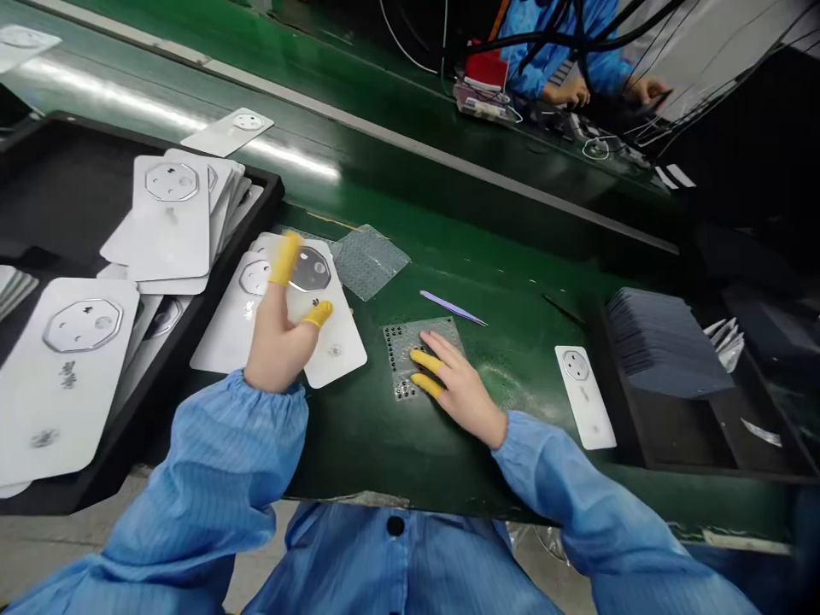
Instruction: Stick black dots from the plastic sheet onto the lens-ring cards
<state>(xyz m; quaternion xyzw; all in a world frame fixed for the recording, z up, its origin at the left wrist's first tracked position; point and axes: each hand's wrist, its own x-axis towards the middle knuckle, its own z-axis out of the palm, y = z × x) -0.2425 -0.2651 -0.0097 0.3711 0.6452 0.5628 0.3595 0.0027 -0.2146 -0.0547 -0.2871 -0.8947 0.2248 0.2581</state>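
Note:
My left hand (278,337), in yellow finger cots, is held above white rounded cards (333,342) printed with an octagonal dial. Its thumb and index finger are spread, with nothing visible between them. My right hand (461,389) rests with fingers stretched out on a clear sheet (401,354) that carries rows of small black round pieces. Part of that sheet is hidden under the fingers. Purple tweezers (452,307) lie just beyond the right hand. Behind the white cards is a piece of clear bubbled film (371,260).
On the left, a black tray (70,184) holds stacks of white cards (170,222). To the right, another black tray (698,431) holds a stack of dark grey sheets (666,342), with a narrow white card (584,397) beside it. A co-worker's hands (567,92) show across the bench.

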